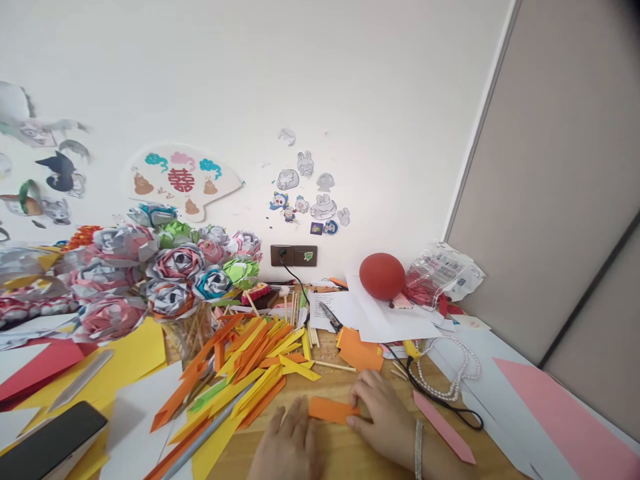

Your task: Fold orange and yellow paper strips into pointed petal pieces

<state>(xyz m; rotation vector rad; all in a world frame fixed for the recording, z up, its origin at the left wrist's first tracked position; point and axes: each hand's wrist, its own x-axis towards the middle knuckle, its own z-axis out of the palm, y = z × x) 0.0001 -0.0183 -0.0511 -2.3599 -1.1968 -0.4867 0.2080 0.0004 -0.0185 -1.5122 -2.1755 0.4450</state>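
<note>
A small orange paper rectangle [331,410] lies on the wooden table in front of me. My right hand [384,415] grips its right end, with the thumb and curled fingers at that edge. At the left end, my left hand [289,440] rests with its fingers stretched out and touches the tabletop close to the paper. Just beyond my left hand is a heap of folded orange and yellow paper strips [257,353]. Past my right hand sit more orange paper pieces [360,352], and a pink paper strip [445,429] lies beside my right wrist.
Paper flowers [177,263] crowd the back left. A dark phone [50,443] lies at the front left. Scissors [331,317] rest near white sheets, with a red balloon [383,276] behind. A black cable [425,387] and a bead string [475,377] lie at the right.
</note>
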